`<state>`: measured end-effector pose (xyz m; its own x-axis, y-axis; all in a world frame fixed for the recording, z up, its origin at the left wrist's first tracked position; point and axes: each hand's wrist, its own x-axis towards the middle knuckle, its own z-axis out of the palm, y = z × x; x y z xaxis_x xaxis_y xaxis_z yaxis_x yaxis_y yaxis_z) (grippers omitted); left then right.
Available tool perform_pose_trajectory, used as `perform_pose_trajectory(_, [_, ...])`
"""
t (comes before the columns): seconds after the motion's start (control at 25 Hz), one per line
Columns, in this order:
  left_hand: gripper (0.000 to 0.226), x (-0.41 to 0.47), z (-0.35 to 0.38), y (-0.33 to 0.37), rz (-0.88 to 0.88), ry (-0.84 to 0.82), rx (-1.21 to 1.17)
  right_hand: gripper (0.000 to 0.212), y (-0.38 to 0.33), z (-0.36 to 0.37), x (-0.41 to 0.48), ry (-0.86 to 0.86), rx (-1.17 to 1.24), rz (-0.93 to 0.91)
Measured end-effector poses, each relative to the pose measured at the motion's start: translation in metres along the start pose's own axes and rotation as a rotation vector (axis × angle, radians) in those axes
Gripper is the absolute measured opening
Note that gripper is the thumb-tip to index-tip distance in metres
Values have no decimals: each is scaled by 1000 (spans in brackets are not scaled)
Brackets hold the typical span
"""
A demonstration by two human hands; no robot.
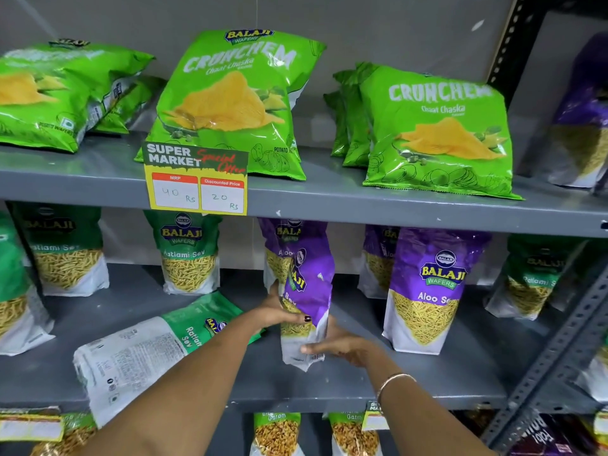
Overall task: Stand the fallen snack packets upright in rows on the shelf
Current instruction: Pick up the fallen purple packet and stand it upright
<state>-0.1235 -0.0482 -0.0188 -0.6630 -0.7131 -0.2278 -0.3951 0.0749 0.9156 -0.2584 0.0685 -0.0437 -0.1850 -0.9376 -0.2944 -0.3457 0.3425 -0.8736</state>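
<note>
A purple Aloo Sev packet (311,284) stands upright on the middle grey shelf (444,380), turned partly sideways. My left hand (279,312) grips its left side and my right hand (339,345) holds its white lower end. To the left, a green Ratlami Sev packet (148,350) lies flat on the same shelf, its bottom jutting over the front edge under my left forearm. Another purple Aloo Sev packet (427,291) stands upright to the right.
Green Ratlami Sev packets (189,255) stand at the back left and far right of the middle shelf. The top shelf holds green Crunchem chip bags (437,133) and a price tag (197,179). A perforated metal upright (559,350) runs along the right.
</note>
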Motion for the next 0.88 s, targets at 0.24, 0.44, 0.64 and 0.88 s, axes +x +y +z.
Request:
perform_pose_trajectory(0.24, [111, -6, -10, 0, -61, 46, 143, 71, 8, -14, 4, 105, 117, -61])
perform_pose_trajectory(0.44, [73, -7, -17, -7, -142, 36, 54, 76, 15, -34, 9, 213, 224, -71])
perform_pose_trajectory(0.64, [57, -13, -11, -16, -37, 103, -28, 49, 12, -38, 9, 16, 295, -134])
perform_pose_trajectory(0.88, [69, -23, -7, -26, -64, 139, 70, 41, 4, -38, 14, -39, 308, -86])
